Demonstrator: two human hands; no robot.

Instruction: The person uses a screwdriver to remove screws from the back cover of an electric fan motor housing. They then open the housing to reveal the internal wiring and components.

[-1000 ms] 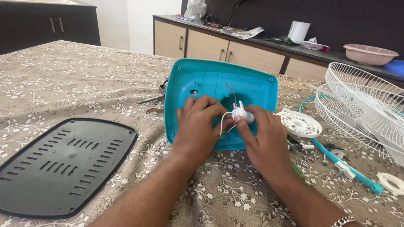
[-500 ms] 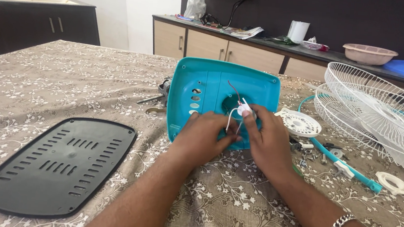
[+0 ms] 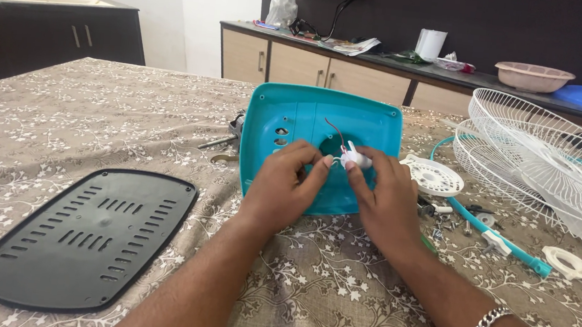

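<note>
The left hand (image 3: 282,184) and right hand (image 3: 387,201) cover the low middle of the blue shell (image 3: 310,115), so what lies under them is hidden. The white part (image 3: 355,159) between the fingertips is too small to tell what it is. Right of the right hand, the wire cage (image 3: 548,153) runs off the edge. Small bits (image 3: 441,224) just beside that hand are too tiny to name.
</note>
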